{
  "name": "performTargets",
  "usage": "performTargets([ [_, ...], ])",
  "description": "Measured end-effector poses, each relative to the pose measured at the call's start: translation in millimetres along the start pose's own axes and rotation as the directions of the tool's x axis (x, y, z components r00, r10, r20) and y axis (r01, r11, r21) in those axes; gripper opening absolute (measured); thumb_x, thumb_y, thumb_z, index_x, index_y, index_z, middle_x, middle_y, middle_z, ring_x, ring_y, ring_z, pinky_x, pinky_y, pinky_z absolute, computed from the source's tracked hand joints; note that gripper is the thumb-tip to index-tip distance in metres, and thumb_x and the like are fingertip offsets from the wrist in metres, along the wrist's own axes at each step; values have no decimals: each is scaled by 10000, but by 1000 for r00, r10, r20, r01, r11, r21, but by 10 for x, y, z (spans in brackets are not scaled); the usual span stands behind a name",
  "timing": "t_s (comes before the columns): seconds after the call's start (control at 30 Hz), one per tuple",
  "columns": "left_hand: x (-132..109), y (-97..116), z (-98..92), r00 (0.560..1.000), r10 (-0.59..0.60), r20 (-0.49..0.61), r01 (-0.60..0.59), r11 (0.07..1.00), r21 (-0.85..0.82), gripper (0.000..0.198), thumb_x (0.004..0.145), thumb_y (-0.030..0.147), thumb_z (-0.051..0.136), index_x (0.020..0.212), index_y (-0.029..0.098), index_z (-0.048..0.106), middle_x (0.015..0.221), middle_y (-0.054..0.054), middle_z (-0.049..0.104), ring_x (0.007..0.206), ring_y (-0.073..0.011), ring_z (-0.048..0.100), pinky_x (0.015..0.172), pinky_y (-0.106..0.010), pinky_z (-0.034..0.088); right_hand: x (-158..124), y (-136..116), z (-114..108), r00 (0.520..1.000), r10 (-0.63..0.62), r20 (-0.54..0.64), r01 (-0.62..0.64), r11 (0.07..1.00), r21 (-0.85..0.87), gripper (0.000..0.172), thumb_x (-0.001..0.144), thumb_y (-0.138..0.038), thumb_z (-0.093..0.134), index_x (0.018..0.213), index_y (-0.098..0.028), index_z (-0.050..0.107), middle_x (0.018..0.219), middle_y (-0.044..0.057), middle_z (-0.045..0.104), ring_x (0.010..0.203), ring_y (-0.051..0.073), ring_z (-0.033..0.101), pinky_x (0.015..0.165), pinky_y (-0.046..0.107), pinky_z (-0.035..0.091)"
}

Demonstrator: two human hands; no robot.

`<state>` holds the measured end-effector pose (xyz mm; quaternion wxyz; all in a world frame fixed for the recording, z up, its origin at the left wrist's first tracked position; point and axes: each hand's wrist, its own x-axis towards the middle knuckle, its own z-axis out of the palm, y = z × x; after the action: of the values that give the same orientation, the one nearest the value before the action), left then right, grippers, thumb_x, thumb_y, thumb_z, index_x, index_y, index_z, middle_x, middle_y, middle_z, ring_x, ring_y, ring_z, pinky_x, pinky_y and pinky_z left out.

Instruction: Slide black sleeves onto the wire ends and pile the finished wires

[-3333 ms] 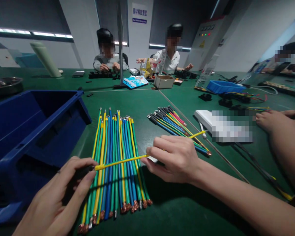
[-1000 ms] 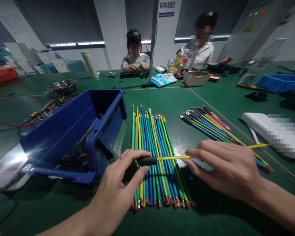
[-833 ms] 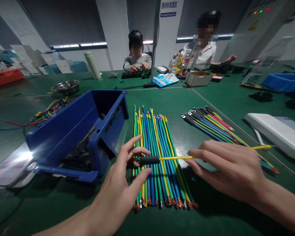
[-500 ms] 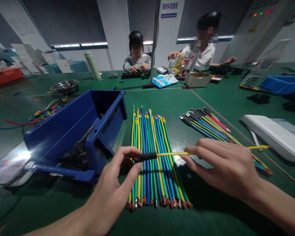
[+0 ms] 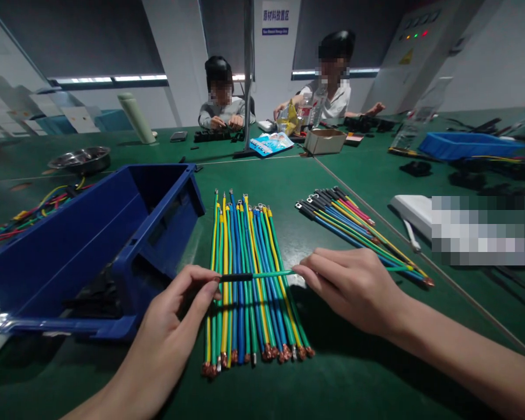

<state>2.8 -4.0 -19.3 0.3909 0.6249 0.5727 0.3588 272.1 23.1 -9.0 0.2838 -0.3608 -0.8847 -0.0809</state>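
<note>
My left hand (image 5: pixel 175 315) pinches the left end of a wire, right beside a black sleeve (image 5: pixel 237 277) that sits around it. Thumb and forefinger of my right hand (image 5: pixel 350 286) are closed on the same wire (image 5: pixel 271 273), whose visible stretch looks green. The wire is held level above a row of cut cables (image 5: pixel 240 315) in green, blue and yellow. Frayed copper shows at the near ends of the row and metal terminals at the far ends. Past my right hand lies a fanned bundle of sleeved wires (image 5: pixel 341 219).
A blue bin (image 5: pixel 157 256) with black pieces inside stands close to my left hand. Further off are a metal bowl (image 5: pixel 81 160), a green bottle (image 5: pixel 135 118), a cardboard box (image 5: pixel 325 142) and a blue tray (image 5: pixel 468 146). Two people sit across the table.
The held wire shows green where it showed yellow before, and its black sleeve looks thinner. The whole view has shifted, so most things appear further left. Both hands keep their pinch.
</note>
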Motion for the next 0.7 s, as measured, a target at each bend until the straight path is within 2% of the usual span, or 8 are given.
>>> performTargets([
  [0.07,12,6,4,1000,-4,3,4,1000,-3,234,949,490,535,933,263,593,794,26,607,800,-174,597,709,-228,502,-6,-29,5,999,11,47,-11,1000,18,372,1015,-247,419,672,-174,544,570,-37,492,466,70,391,479,257,261],
  [0.3,48,36,22,1000,-15,25,15,1000,-8,258,933,510,536,918,260,598,814,18,626,822,-185,604,742,-242,510,-12,-70,37,984,87,154,-96,994,51,411,1039,-308,357,694,-174,536,564,-45,468,452,76,369,482,270,240],
  [0.53,58,30,18,1000,-17,14,16,999,40,268,910,524,559,893,261,611,823,19,623,814,-192,599,702,-233,510,-4,-46,19,977,126,173,-144,985,96,412,1034,-320,364,693,-174,543,574,-34,486,471,79,376,493,258,244],
  [0.7,47,7,24,999,-40,1,40,998,46,267,916,525,542,1007,283,608,972,8,632,952,-216,599,823,-272,521,-15,-41,46,979,121,163,-144,981,132,379,1020,-311,399,712,-165,565,584,-36,491,474,75,390,494,248,266],
])
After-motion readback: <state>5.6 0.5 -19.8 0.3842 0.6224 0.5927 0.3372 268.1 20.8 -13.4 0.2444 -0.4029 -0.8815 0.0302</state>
